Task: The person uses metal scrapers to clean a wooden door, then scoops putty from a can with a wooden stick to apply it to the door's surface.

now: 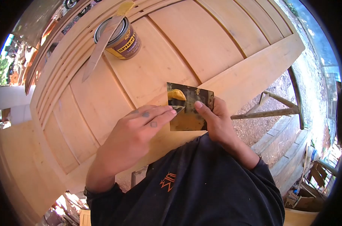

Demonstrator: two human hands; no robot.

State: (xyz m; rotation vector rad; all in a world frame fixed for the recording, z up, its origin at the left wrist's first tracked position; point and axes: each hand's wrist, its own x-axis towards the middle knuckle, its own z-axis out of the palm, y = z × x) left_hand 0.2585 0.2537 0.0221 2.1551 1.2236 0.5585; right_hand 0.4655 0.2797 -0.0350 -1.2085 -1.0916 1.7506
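Observation:
My right hand (219, 118) holds a dark, stained flat metal plate (196, 98) by its right edge, with the thumb pressed on top. A lump of yellow putty (176, 94) sits near the plate's upper left corner, and a yellowish smear covers its lower part. My left hand (137, 130) is closed on a small thin scraper blade (181, 109), whose edge lies against or just over the plate's face. The left thumb is hidden beneath the hand. Both hands are above the near edge of a pale wooden panel door (148, 67).
A brown and yellow tin (127, 45) stands on the door at the upper left. Across its top lies a long flat stick (103, 43) with yellow putty on its end. A metal trestle (276, 109) shows at the right, beside concrete ground. Wood scraps lie at the lower right.

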